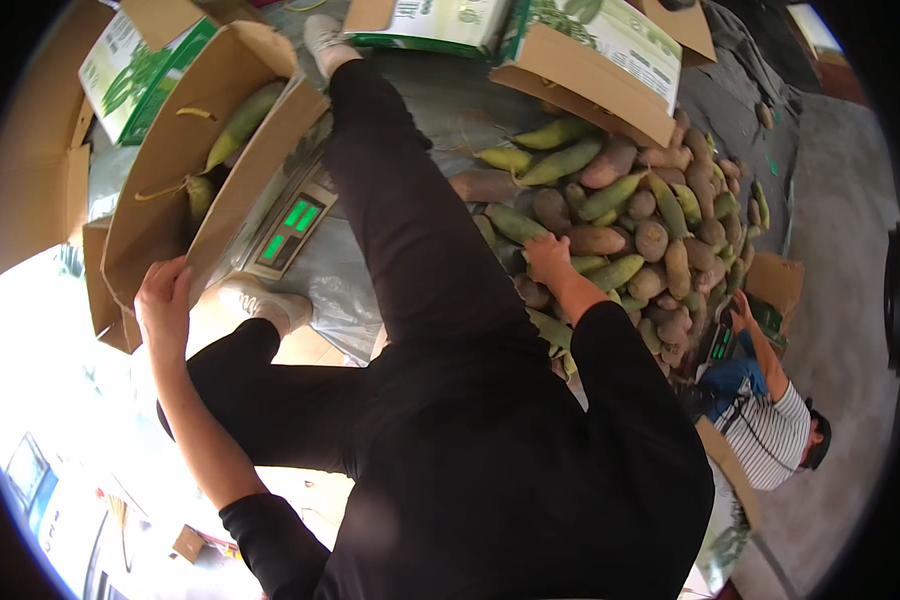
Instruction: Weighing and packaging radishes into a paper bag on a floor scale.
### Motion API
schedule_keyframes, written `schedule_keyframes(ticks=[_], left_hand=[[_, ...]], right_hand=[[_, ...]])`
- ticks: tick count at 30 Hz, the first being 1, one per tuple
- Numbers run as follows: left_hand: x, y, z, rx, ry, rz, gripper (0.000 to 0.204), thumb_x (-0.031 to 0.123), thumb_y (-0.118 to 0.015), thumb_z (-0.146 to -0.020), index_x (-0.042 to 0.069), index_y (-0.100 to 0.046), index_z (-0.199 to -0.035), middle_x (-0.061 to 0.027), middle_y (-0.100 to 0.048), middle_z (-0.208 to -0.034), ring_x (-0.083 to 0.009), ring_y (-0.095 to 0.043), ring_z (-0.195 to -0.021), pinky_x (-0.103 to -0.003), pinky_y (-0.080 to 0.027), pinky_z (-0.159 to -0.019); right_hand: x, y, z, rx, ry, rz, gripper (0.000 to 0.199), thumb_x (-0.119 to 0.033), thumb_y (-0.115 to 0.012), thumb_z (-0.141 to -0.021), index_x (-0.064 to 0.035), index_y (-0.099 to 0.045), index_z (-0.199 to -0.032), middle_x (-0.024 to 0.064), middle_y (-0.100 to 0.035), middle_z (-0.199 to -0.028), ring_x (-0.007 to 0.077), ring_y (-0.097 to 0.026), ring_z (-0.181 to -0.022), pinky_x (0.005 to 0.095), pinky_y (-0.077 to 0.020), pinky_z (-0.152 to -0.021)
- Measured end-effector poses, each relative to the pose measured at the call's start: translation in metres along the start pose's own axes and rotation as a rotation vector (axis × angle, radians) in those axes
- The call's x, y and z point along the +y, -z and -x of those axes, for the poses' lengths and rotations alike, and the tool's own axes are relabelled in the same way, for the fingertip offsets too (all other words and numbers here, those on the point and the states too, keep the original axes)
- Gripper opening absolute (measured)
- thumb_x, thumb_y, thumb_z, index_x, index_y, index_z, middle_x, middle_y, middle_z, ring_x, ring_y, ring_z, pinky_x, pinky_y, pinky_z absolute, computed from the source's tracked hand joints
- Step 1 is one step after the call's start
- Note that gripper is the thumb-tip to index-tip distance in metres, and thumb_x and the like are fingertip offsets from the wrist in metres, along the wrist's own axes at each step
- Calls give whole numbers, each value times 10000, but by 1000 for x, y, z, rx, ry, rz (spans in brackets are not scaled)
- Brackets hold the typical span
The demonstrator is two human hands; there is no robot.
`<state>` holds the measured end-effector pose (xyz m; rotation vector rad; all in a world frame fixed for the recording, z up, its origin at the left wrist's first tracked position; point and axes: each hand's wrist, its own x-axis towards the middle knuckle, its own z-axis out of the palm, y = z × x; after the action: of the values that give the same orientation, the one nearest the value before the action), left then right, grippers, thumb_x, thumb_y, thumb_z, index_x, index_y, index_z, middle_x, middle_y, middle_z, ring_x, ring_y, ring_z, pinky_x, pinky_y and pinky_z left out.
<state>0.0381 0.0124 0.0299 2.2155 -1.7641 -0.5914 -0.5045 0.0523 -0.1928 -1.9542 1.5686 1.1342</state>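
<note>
At the left, my left hand (163,300) pinches the near edge of an open cardboard box (260,140). Inside that box lie a long green radish (242,124) and another one partly hidden by the box wall. My right hand (550,258) reaches into a heap of root vegetables on the right, its fingers curled round the end of a green radish (515,222). More green radishes (562,160) and several reddish-brown, rounder roots (651,241) surround that hand.
A scale (288,228) with a lit green display is beside the box. Printed green-and-white cartons (610,50) stand beyond the heap, another (135,80) at far left. At right, a person in a striped shirt (765,435) reaches toward the heap near a second scale (720,342).
</note>
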Motion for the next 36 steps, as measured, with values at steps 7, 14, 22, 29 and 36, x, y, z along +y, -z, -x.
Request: schedule_keyframes(ticks=[7, 14, 22, 29, 36], left_hand=[[10, -3, -2, 25, -27, -72, 166, 118, -616, -814, 21, -681, -931, -121, -633, -856, -295, -620, -784, -352, -475, -705], [5, -1, 3, 42, -1, -97, 163, 122, -621, -809, 40, -685, -934, -106, -634, -871, -299, -621, -802, -361, -484, -722], [4, 0, 5, 57, 19, -68, 168, 132, -629, -802, 65, -692, -941, -110, -629, -872, -306, -618, -825, -373, -483, -737], [5, -2, 8, 59, 13, -45, 174, 110, -626, -810, 48, -684, -961, -109, -630, -886, -298, -620, -818, -359, -483, -739], [3, -1, 9, 60, 16, -47, 167, 134, -614, -808, 90, -697, -945, -106, -620, -888, -306, -609, -865, -385, -481, -765]], right_hand=[[10, -24, 15, -67, -32, 98, 441, -158, -714, -733, -170, -551, -1142, 32, -561, -1161, 232, -506, -1132, 474, -370, -920], [25, 20, 30, 11, -88, -95, 567, -198, -778, -686, -163, -512, -1186, 34, -525, -1206, 260, -472, -1178, 507, -379, -939], [46, 74, 58, 485, -134, -1169, 574, -46, -740, -716, -30, -463, -1219, 116, -587, -1083, 232, -568, -1029, 348, -468, -873], [22, 215, 82, 904, 210, -1400, 593, 4, -713, -751, 8, -413, -1262, 103, -523, -1179, 179, -541, -1042, 306, -452, -897], [-46, 354, 104, 1210, 900, -1655, 576, 52, -701, -749, 21, -417, -1249, 115, -536, -1161, 199, -537, -1084, 324, -437, -943]])
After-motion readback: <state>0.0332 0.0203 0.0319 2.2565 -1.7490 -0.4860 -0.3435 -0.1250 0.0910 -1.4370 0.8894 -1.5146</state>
